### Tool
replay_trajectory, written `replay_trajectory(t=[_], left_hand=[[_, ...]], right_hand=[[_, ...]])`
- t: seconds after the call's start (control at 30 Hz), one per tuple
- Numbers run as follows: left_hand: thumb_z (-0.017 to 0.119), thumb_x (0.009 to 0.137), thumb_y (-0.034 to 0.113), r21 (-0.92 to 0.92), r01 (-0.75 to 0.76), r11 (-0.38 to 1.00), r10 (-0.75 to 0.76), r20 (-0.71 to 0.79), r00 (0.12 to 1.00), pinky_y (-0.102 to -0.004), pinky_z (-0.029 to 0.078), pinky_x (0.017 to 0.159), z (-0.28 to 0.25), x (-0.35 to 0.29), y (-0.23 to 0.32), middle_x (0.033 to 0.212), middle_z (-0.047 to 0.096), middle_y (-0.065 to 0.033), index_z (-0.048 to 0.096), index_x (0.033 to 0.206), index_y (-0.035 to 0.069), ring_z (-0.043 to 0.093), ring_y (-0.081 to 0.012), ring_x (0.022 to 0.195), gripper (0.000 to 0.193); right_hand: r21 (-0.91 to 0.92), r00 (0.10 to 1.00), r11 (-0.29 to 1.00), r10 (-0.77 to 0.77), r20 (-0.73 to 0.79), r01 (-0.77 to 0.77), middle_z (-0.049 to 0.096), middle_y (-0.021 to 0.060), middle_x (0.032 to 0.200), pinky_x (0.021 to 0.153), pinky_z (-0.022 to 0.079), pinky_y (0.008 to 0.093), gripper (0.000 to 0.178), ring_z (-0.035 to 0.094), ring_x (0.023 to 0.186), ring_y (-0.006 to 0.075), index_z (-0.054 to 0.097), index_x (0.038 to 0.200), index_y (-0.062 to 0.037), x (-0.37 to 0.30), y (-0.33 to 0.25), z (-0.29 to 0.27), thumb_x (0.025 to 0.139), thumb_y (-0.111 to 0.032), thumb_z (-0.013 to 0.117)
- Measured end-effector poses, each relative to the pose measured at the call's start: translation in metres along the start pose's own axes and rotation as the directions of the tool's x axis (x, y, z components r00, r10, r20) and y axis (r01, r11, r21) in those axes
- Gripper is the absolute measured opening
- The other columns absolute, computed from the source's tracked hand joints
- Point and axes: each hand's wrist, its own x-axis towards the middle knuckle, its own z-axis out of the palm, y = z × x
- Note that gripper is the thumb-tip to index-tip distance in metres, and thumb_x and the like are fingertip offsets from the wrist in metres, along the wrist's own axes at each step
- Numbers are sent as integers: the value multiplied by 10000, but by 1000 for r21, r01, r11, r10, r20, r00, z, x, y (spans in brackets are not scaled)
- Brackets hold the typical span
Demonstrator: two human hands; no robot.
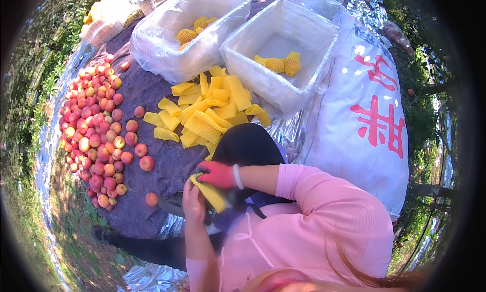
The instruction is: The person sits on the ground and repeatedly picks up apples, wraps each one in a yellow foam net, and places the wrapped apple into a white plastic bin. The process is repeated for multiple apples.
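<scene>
My right hand, in a red glove with dark fingertips, pinches the upper end of a yellow foam net sleeve. My bare left hand holds the same sleeve from its left side, fingers up at the opening. The sleeve slants down to the right above my lap; whether anything is inside it I cannot tell. Just beyond my bent knee lies a heap of flat yellow foam net sleeves. To the left spreads a large pile of red and yellow apples, and one single apple sits closer to me.
Two white boxes lined with clear plastic, a left box and a right box, stand at the back, each holding a few yellow-netted pieces. A big white sack with red lettering lies right. Dark ground cloth underlies the apples; silver foil is near.
</scene>
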Motion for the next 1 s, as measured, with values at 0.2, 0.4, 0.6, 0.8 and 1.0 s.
replay_trajectory(t=[0.2,0.4,0.6,0.8,1.0], left_hand=[[602,1051,143,-254,-162,954,165,-11,986,-420,452,1168,-9,-4,-2,1351,678,-169,593,1314,-13,642,-274,1284,306],[526,1113,110,-338,-188,922,121,-211,970,-361,562,1003,-1,-4,3,1205,696,-103,604,1245,25,694,-209,1120,175],[657,1087,176,106,-88,991,95,-62,994,-277,566,790,-34,22,13,979,694,-25,616,1126,32,670,-97,880,155],[637,1052,102,-34,-94,995,95,8,995,-275,548,867,-53,36,-12,1068,706,-14,676,1120,50,659,-86,986,94],[759,998,222,477,-44,878,181,-246,952,-339,564,917,-130,137,37,1074,720,-98,669,1183,-10,708,-185,1025,310]], right_hand=[[836,981,523,-5,196,-164,710,85,1183,1030,534,349,229,679,1161,190,651,1225,-38,3,0,-14,1106,-225,594],[936,955,203,-20,297,-287,697,130,1358,1136,515,428,324,675,1270,254,610,1367,-38,-4,-19,0,1146,-253,510],[706,726,171,140,673,-688,718,107,1330,1039,564,387,421,710,1204,235,602,1437,-18,-12,-42,13,1107,-278,626],[794,875,370,158,458,-482,703,115,1346,1036,560,369,377,694,1209,214,607,1430,7,13,-55,12,1098,-171,624],[805,813,126,148,563,-580,624,148,1507,1171,477,437,512,616,1375,295,488,1572,-26,33,-43,18,1125,-264,565]])
